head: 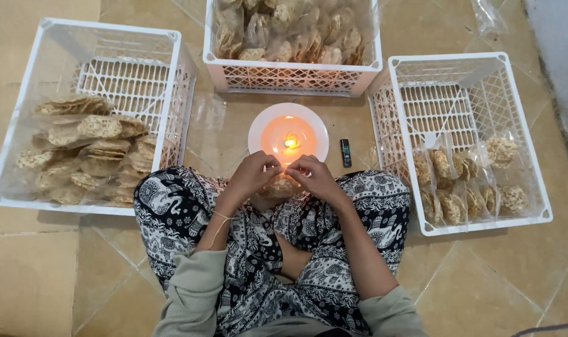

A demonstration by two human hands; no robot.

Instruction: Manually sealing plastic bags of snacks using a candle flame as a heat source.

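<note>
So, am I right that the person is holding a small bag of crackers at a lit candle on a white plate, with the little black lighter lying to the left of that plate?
Not quite: the head view shows the black lighter lying to the right of the white plate, not the left. The rest holds: the left hand and right hand hold a small bag of crackers at the lit candle.

Left hand and right hand pinching a clear plastic packet of round crackers together, just before a lit candle on a round white plate. Small dark lighter beside right hand.
</note>
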